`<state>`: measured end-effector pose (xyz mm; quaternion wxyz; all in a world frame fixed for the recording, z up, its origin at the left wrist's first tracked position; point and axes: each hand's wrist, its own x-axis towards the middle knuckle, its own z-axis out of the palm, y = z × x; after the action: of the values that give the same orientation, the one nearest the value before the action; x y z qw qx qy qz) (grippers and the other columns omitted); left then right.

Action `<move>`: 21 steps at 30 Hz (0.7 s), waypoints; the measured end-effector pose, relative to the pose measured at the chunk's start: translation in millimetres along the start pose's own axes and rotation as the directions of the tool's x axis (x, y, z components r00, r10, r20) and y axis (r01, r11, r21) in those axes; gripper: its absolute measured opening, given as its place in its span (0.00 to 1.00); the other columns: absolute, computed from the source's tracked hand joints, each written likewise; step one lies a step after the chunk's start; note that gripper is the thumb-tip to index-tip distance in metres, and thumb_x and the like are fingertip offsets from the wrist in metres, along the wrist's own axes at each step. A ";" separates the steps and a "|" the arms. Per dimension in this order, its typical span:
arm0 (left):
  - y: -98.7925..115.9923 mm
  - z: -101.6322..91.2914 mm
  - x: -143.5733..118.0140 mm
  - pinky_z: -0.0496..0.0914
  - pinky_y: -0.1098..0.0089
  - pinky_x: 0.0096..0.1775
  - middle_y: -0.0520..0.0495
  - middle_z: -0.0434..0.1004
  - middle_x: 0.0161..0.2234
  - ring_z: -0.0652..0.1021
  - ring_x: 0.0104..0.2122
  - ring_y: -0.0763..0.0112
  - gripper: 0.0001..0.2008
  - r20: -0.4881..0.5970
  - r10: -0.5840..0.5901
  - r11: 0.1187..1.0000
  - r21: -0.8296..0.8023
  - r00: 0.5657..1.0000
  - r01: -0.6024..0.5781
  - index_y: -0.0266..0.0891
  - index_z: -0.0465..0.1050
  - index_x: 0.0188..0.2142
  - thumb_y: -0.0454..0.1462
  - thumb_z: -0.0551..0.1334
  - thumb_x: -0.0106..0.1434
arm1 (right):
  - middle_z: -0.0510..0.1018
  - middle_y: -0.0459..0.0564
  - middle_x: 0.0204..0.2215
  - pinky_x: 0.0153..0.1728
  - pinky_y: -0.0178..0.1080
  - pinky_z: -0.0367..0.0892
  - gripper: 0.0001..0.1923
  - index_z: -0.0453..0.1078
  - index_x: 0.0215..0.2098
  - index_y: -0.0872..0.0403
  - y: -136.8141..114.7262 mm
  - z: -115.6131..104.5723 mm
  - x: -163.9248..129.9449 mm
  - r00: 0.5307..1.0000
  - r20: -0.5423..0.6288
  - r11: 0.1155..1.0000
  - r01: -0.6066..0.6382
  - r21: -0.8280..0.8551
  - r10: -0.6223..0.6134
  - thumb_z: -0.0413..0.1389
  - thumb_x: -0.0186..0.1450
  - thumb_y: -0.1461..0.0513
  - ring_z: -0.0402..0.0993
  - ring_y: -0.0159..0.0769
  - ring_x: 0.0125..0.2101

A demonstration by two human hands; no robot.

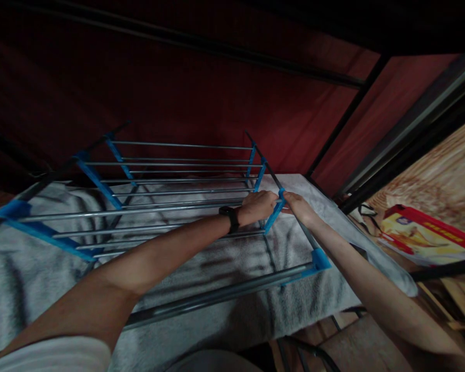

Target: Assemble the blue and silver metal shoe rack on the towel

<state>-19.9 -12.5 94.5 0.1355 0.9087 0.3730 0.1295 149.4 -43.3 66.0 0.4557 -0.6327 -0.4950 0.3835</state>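
A metal rack [178, 209] of thin silver rods with blue plastic side brackets lies on a grey blanket [225, 268]. My left hand [259, 205], with a black watch on its wrist, grips the rack's rods beside a blue bracket [276, 212] on the rack's right side. My right hand [299, 206] holds the same bracket from the other side, where a dark upright pole runs through it. Both hands meet at this joint.
A dark red fabric wall [201, 103] with black frame poles [344, 124] stands behind the rack. To the right lies a red and yellow box [422, 237] on a patterned surface. Another blue corner bracket [318, 261] sits nearer to me.
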 end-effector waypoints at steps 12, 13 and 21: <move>-4.4 0.4 -36.8 0.63 0.61 0.57 0.38 0.72 0.53 0.71 0.55 0.59 0.17 -0.080 0.435 0.877 0.263 0.897 -0.402 0.37 0.70 0.54 0.32 0.48 0.72 | 0.80 0.50 0.35 0.44 0.44 0.75 0.19 0.71 0.35 0.51 6.6 -6.6 -2.3 1.000 0.007 0.990 -0.010 0.141 0.009 0.51 0.65 0.45 0.77 0.42 0.40; -9.8 5.8 -46.7 0.62 0.61 0.58 0.38 0.72 0.54 0.70 0.56 0.59 0.18 -0.034 0.489 0.842 0.278 0.872 -0.461 0.38 0.69 0.55 0.32 0.48 0.72 | 0.80 0.50 0.34 0.45 0.44 0.75 0.18 0.71 0.34 0.51 11.6 -6.7 -2.7 1.000 -0.006 0.984 -0.020 0.176 0.022 0.52 0.64 0.46 0.77 0.42 0.39; -66.1 71.4 -59.6 0.66 0.62 0.57 0.34 0.74 0.54 0.74 0.54 0.59 0.19 0.059 0.172 0.961 0.208 0.983 -0.181 0.31 0.69 0.56 0.29 0.53 0.67 | 0.78 0.48 0.33 0.45 0.46 0.71 0.10 0.71 0.37 0.50 67.6 17.3 -15.0 0.994 0.067 0.996 0.088 -0.031 -0.085 0.57 0.58 0.56 0.75 0.43 0.39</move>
<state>-79.4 -20.4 -2.5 0.0329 0.9501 0.2993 0.0819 148.7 -61.0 -3.2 0.4445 -0.6052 -0.5432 0.3755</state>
